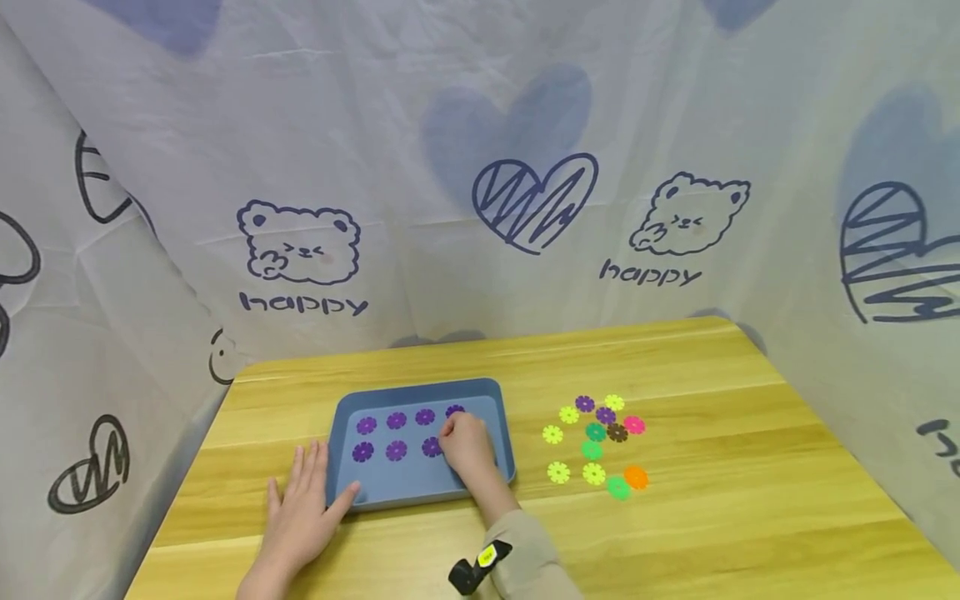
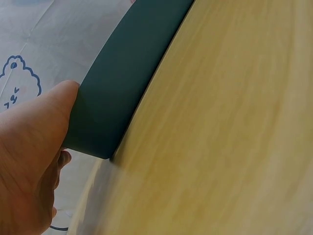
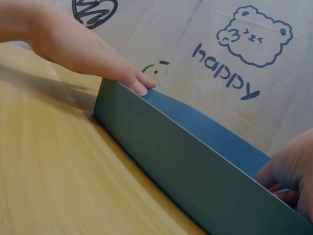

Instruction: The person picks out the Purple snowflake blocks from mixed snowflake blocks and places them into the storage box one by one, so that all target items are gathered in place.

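Observation:
A shallow blue tray (image 1: pixel 420 492) lies on the wooden table, with purple notched plastic discs set out flat in two rows. My left hand (image 1: pixel 297 508) rests at the tray's front left corner, fingers extended along its outer side. In the left wrist view, the thumb (image 2: pixel 61 100) presses on the rim. My right hand (image 1: pixel 468 448) reaches over the front right wall, its fingers curled and the fingertips pinching the right edge of a purple disc (image 1: pixel 431 447) in the front row. It partly covers another purple disc (image 1: pixel 454 412) behind. In the right wrist view, the tray wall hides the fingertips.
Right of the tray, loose notched discs lie scattered: yellow (image 1: pixel 552 434), purple (image 1: pixel 585 404), green (image 1: pixel 592 450), brown (image 1: pixel 617 432), pink (image 1: pixel 634 425) and orange (image 1: pixel 636 477). A printed white cloth (image 1: pixel 405 275) hangs behind the table and at both sides.

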Motion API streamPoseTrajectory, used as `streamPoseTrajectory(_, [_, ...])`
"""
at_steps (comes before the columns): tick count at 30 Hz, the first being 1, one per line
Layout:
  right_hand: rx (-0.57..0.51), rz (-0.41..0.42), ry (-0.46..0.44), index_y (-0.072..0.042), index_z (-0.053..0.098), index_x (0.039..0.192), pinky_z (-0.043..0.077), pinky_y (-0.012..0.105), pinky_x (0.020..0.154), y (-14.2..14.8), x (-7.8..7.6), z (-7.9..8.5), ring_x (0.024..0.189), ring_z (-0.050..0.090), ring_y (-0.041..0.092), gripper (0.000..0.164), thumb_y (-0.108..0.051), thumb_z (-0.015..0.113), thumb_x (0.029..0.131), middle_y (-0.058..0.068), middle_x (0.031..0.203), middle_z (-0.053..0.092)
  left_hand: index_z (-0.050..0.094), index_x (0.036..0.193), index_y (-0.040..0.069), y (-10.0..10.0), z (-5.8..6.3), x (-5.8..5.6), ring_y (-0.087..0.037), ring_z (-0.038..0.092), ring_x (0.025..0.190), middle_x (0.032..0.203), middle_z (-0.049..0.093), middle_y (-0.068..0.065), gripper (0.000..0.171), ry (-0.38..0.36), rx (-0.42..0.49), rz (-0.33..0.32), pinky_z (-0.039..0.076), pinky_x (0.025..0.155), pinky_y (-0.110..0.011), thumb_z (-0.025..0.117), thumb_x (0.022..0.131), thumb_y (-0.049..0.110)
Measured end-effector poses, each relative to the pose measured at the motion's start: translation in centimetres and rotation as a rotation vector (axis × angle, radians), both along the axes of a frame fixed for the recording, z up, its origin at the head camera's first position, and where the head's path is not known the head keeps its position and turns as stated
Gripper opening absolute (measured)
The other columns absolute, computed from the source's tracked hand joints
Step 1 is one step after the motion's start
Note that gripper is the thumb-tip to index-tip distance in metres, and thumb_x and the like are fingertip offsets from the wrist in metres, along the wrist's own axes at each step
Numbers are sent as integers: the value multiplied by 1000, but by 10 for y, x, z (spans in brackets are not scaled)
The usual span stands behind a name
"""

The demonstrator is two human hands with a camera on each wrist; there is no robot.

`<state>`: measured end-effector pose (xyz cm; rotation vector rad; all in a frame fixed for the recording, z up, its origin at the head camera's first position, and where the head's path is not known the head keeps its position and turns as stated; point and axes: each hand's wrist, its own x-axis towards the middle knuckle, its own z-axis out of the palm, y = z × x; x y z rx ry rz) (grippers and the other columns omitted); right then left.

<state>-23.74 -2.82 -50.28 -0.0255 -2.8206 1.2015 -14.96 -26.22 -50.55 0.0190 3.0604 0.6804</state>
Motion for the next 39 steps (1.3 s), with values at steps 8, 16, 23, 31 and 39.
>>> streamPoseTrajectory(8, [42,-14,-48,-11,64,68,49,27,56,-5,-2,3,62,57,14,16,-3,68,81,2,70,65,9,156,1,0,1,0,-42,0,151,163,7,-23,92,7,-4,-1,-9,111,-74,41,96,63])
streamPoseTrajectory(16, [27,20,7,-9,61,64,47,25,55,-5,-4,4,59,54,14,19,-3,70,80,2,65,62,9,156,0,0,4,0,-43,1,151,163,7,-24,92,10,-6,0,-8,111,-74,42,96,62])
streamPoseTrajectory(23, [-138,29,126,-6,65,71,44,20,54,9,8,17,58,51,10,12,-4,71,81,4,66,64,9,156,-1,1,2,0,-44,1,150,162,7,-24,92,5,-6,2,-9,111,-74,41,96,62])
streamPoseTrajectory(31, [-369,7,132,-5,69,85,45,17,59,49,14,40,67,52,10,9,-12,74,85,6,77,65,10,156,0,0,2,-2,-43,2,151,163,7,-24,92,16,-7,1,-8,111,-74,41,96,62])
streamPoseTrajectory(39, [-510,-69,174,-2,70,94,48,17,67,99,10,48,75,55,11,13,-12,73,86,11,87,68,10,156,0,-1,0,-1,-43,1,151,163,7,-24,92,16,-10,1,-8,111,-74,41,96,63])
